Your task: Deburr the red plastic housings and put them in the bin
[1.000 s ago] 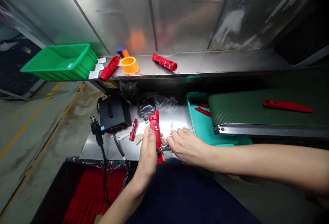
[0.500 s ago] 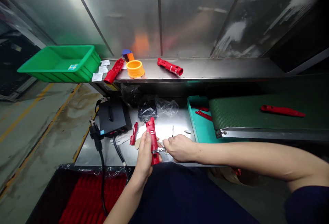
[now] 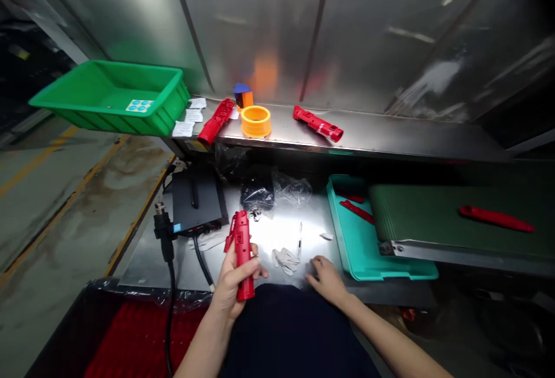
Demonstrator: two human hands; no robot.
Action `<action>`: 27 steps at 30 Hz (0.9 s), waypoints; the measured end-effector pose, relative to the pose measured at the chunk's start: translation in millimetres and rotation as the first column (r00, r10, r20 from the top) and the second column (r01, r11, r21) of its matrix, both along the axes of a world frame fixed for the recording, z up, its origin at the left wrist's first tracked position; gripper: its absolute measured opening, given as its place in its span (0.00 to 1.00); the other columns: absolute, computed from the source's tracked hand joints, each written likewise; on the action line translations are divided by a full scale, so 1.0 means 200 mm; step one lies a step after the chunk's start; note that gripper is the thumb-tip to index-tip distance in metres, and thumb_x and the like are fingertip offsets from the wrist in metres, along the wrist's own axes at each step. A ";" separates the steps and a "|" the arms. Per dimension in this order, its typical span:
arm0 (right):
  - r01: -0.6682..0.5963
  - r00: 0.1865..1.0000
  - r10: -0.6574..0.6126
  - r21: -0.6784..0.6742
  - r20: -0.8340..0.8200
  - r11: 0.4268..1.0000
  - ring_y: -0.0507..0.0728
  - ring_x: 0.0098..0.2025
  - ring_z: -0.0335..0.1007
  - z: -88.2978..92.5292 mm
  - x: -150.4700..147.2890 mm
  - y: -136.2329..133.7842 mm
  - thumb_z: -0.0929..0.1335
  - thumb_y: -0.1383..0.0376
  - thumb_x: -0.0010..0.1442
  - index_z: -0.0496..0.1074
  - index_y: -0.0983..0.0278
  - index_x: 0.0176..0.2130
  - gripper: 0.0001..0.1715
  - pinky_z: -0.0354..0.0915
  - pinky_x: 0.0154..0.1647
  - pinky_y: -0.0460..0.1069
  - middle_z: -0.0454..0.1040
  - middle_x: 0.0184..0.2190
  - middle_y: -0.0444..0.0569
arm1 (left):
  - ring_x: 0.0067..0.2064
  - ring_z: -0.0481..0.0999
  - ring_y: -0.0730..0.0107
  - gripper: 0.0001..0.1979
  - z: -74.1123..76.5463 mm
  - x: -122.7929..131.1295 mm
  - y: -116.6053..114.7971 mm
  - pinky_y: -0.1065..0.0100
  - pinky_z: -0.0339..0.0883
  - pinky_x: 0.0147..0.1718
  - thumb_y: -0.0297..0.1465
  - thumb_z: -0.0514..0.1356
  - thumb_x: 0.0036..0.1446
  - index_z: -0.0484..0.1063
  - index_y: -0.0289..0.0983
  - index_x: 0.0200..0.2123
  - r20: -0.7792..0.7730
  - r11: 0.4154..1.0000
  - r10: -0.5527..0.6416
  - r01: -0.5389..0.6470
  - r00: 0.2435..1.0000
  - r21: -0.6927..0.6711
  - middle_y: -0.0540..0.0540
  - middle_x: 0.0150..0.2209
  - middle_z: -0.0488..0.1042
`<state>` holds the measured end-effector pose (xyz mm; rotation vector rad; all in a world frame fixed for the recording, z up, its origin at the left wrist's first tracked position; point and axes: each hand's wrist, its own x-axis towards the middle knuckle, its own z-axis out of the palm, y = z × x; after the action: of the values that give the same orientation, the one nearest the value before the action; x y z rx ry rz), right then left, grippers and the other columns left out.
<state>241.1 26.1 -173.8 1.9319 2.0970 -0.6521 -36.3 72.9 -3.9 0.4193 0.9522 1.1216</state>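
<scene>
Housing: a red plastic housing (image 3: 243, 251) stood upright in the person's grip, above a steel table (image 3: 277, 233).

Left hand: the left hand (image 3: 234, 280) was closed around the housing's lower half, fingers wrapped across it.

Right hand: the right hand (image 3: 326, 280) lay open and empty, fingertips (image 3: 313, 268) down near the table's front edge.

Beside the hands: white gloves (image 3: 285, 261) lay between them and a teal tray (image 3: 359, 245); a black power box (image 3: 197, 202) sat left.

Beyond: a red moulded part (image 3: 496, 218) lay on a green conveyor belt (image 3: 425, 210); an orange ring (image 3: 255, 122) stood on a steel shelf (image 3: 390, 138).
</scene>
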 end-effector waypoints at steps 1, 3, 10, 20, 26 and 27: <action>0.045 0.999 -0.045 0.028 0.012 0.999 0.66 0.61 0.71 -0.02 0.01 0.05 0.71 0.58 0.73 0.71 0.64 0.61 0.21 0.70 0.61 0.65 0.70 0.62 0.56 | 0.26 0.72 0.78 0.23 0.02 0.00 0.01 0.63 0.78 0.33 0.25 0.75 0.46 0.73 0.36 0.45 0.016 1.000 -0.024 0.024 1.000 0.003 0.52 0.38 0.72; 0.142 0.988 -0.146 0.077 0.052 0.987 0.67 0.62 0.69 -0.05 0.04 0.17 0.70 0.60 0.74 0.68 0.63 0.65 0.24 0.71 0.61 0.65 0.66 0.67 0.57 | 0.29 0.75 0.73 0.21 0.05 0.00 0.02 0.59 0.79 0.39 0.24 0.74 0.44 0.73 0.35 0.42 0.051 0.997 -0.075 0.075 0.996 0.014 0.51 0.36 0.72; 0.286 0.943 -0.279 -0.013 0.179 0.958 0.62 0.50 0.77 -0.16 0.13 0.45 0.72 0.59 0.73 0.72 0.65 0.58 0.19 0.77 0.51 0.60 0.75 0.54 0.54 | 0.26 0.72 0.74 0.26 0.11 0.01 0.05 0.60 0.77 0.36 0.28 0.69 0.47 0.71 0.40 0.52 0.345 0.970 -0.218 0.164 0.913 0.177 0.53 0.34 0.71; 0.255 0.966 -0.256 -0.037 -0.038 0.966 0.60 0.46 0.77 -0.01 0.12 0.40 0.72 0.58 0.72 0.76 0.66 0.49 0.13 0.76 0.50 0.58 0.77 0.48 0.51 | 0.24 0.76 0.76 0.21 0.14 0.02 0.02 0.56 0.81 0.38 0.30 0.71 0.58 0.69 0.43 0.52 0.082 0.916 -0.357 0.331 0.930 0.227 0.54 0.37 0.71; 0.282 0.868 -0.139 0.244 -0.478 0.928 0.62 0.49 0.74 0.47 0.02 0.41 0.65 0.61 0.75 0.73 0.65 0.43 0.11 0.71 0.54 0.60 0.77 0.43 0.52 | 0.26 0.77 0.75 0.26 0.17 0.11 -0.02 0.58 0.80 0.38 0.33 0.68 0.62 0.65 0.43 0.61 0.039 0.907 -0.378 0.361 0.925 0.219 0.52 0.40 0.72; 0.294 0.832 -0.097 0.286 -0.546 0.912 0.62 0.50 0.74 0.59 0.00 0.40 0.63 0.60 0.76 0.73 0.64 0.45 0.13 0.71 0.54 0.58 0.76 0.44 0.53 | 0.25 0.77 0.75 0.27 0.18 0.14 -0.03 0.59 0.80 0.37 0.35 0.68 0.63 0.64 0.42 0.62 0.008 0.904 -0.384 0.375 0.923 0.207 0.52 0.40 0.72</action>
<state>241.6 105.4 -55.8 2.4194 2.4933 -0.9936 -9.0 66.2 31.9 0.7085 0.6762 0.8665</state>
